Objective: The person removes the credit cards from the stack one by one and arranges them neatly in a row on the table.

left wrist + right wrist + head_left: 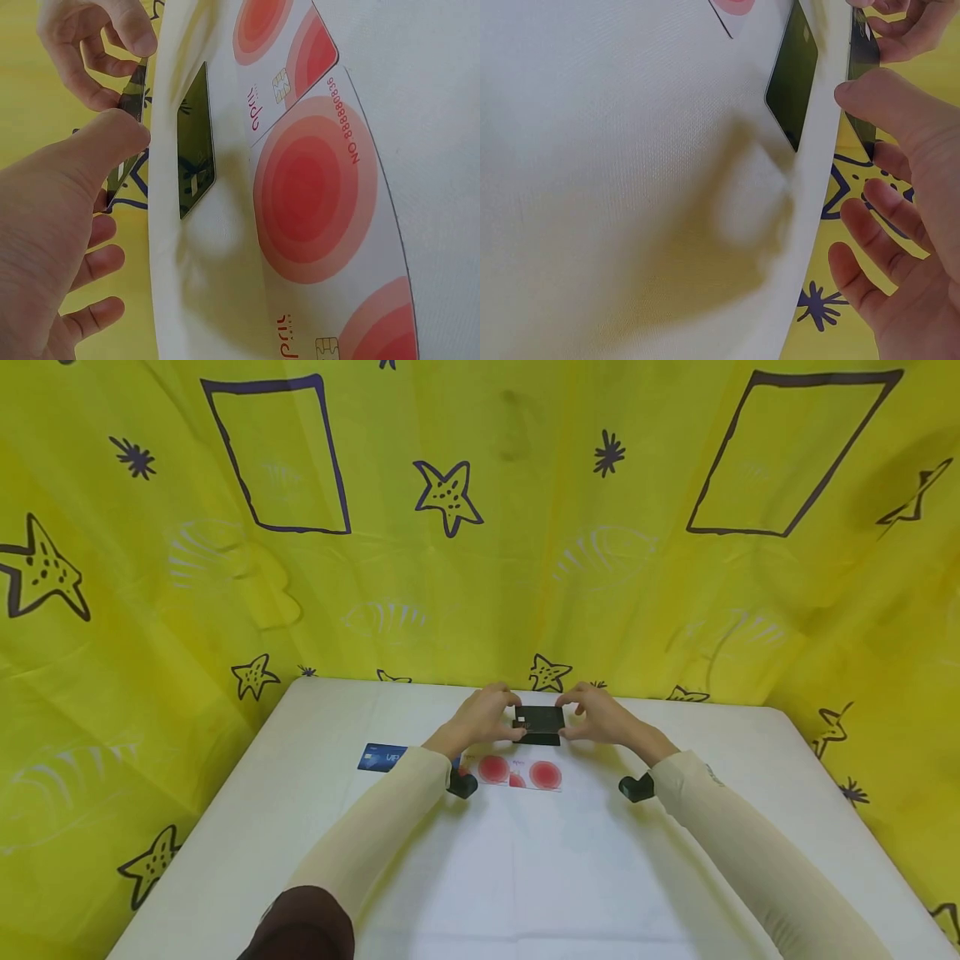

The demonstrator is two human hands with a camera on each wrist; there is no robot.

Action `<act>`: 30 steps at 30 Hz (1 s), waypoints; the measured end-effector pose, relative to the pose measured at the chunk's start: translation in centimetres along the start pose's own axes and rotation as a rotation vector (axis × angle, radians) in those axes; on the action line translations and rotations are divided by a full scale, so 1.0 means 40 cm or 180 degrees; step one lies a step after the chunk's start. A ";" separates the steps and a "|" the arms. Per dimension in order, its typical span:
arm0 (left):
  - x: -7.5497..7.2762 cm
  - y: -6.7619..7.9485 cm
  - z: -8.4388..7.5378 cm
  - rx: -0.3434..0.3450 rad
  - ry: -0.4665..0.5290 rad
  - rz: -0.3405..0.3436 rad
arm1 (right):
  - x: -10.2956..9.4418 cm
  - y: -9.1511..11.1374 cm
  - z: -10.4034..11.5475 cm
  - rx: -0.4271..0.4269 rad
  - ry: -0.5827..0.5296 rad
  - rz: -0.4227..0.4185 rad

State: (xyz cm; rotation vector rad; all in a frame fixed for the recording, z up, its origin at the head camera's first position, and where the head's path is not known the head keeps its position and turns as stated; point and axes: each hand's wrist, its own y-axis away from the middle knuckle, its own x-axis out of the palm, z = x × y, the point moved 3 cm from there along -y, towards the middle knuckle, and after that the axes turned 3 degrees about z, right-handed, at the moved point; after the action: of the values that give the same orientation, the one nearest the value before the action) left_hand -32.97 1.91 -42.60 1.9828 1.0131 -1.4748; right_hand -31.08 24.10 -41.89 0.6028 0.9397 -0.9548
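Note:
Both hands hold one black bank card (pixel 542 718) above the far part of the table. My left hand (pixel 483 718) pinches its left end between thumb and fingers, and my right hand (pixel 596 717) pinches the right end. In the left wrist view the held card (pixel 133 97) is tilted and clear of the tabletop. A second black card (pixel 196 146) lies flat on the table beneath it; in the head view only its near strip (pixel 537 740) shows. Two white cards with red circles (pixel 315 187) (pixel 289 45) lie side by side, nearer the body.
A blue card (pixel 381 757) lies to the left, partly hidden by the left sleeve (pixel 390 818). White cloth covers the table (pixel 570 877). A yellow curtain (pixel 495 577) with dark starfish drawings hangs behind its far edge. Dark devices (pixel 637 788) sit at both wrists.

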 end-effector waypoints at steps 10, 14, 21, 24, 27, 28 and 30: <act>0.017 0.010 -0.017 -0.0043 0.0192 0.0004 | -0.006 0.028 -0.001 -0.0195 0.0103 -0.0083; 0.022 0.011 -0.024 0.0039 0.0112 -0.0039 | -0.007 0.037 -0.005 -0.0249 0.0123 -0.0110; 0.026 0.014 -0.038 0.0080 0.0154 -0.0063 | -0.012 0.054 -0.013 -0.0304 0.0081 -0.0130; 0.027 0.015 -0.045 0.0065 0.0209 -0.0031 | -0.013 0.063 -0.016 -0.0360 0.0075 -0.0147; 0.028 0.015 -0.054 0.0096 0.0187 -0.0024 | -0.015 0.074 -0.018 -0.0376 0.0045 -0.0161; 0.028 0.015 -0.058 0.0120 0.0169 -0.0034 | -0.016 0.078 -0.018 -0.0383 0.0029 -0.0164; 0.028 0.015 -0.064 0.0167 0.0136 -0.0063 | -0.017 0.085 -0.019 -0.0404 0.0007 -0.0165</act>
State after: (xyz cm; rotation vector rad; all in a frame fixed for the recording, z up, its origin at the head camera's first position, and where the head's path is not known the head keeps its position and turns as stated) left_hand -30.78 3.72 -42.90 2.0548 1.0244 -1.4897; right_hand -28.55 26.56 -41.53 0.4744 1.0140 -0.9331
